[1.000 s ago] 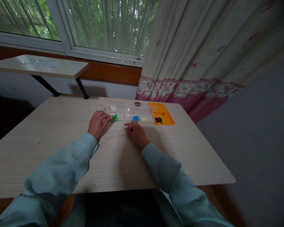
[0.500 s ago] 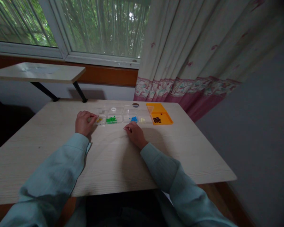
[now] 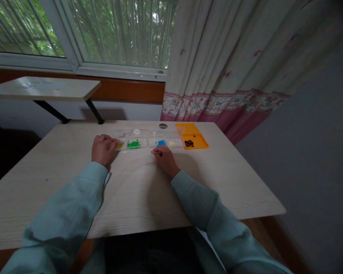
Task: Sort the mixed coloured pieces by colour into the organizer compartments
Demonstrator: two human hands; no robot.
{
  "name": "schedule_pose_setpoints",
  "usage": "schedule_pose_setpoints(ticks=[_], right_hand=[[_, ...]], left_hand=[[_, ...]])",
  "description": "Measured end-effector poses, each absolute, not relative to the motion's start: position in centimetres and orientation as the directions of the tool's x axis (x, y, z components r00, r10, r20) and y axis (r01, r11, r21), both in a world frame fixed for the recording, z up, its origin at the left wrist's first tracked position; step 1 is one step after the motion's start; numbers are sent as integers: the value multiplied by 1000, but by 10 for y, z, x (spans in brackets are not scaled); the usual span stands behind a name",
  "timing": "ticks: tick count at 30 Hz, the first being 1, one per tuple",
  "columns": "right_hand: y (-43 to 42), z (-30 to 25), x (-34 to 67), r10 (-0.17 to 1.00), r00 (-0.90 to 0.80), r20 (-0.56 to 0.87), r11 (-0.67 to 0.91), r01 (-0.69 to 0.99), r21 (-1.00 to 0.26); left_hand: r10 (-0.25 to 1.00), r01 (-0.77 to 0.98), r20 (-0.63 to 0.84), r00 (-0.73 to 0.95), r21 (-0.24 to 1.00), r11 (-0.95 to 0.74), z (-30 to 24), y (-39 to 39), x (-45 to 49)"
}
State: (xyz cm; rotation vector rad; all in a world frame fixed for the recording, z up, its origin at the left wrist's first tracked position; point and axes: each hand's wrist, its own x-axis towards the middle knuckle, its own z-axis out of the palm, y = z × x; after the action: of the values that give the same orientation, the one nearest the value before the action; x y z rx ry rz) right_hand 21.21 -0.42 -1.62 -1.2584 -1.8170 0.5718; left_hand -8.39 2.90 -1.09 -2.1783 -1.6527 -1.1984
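Observation:
A row of clear compartments [image 3: 145,134] lies at the far middle of the wooden table [image 3: 137,190]. It holds yellow beads [image 3: 120,144], green beads [image 3: 133,144], blue beads [image 3: 161,142] and pale beads [image 3: 172,144]. My left hand [image 3: 103,148] is curled at the left end, fingertips pinched over the yellow beads. My right hand [image 3: 165,158] rests on the table just in front of the blue beads, pinching a small dark thing [image 3: 159,153] that I cannot make out.
An orange tray [image 3: 192,136] with dark beads [image 3: 189,143] sits right of the clear compartments. A small clear ring [image 3: 136,131] and a dark round spot [image 3: 162,126] lie behind. A side table [image 3: 42,86] stands at the back left; curtain [image 3: 225,68] hangs at the right.
My left hand has moved left from the green beads to the yellow beads. My right hand has stayed in front of the blue beads.

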Motion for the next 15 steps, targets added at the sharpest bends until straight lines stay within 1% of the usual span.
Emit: schedule_pose_setpoints(ticks=[2, 4, 6, 8, 10, 12, 15], right_hand=[[-5, -13, 211, 925, -126, 359, 373, 482, -793], [-9, -9, 209, 946, -113, 303, 323, 394, -861], [-14, -5, 205, 973, -130, 191, 220, 269, -938], [-19, -2, 201, 981, -181, 73, 97, 127, -987], [-24, 1, 198, 973, -231, -8, -10, -9, -1000], [-27, 4, 196, 964, -261, -50, -84, -122, -989], [-32, 8, 194, 952, -294, -86, -152, -212, -965]], left_hand=[[721, 847, 689, 70, 341, -407, -3, 21, -71], [711, 809, 692, 122, 346, -476, 4, 10, -52], [713, 756, 669, 209, 352, -552, 8, -2, -31], [710, 707, 643, 289, 357, -611, 10, -13, -11], [697, 659, 629, 346, 366, -657, 9, -21, 5], [688, 618, 622, 375, 386, -685, 7, -25, 14], [672, 576, 631, 387, 404, -711, 5, -27, 18]])
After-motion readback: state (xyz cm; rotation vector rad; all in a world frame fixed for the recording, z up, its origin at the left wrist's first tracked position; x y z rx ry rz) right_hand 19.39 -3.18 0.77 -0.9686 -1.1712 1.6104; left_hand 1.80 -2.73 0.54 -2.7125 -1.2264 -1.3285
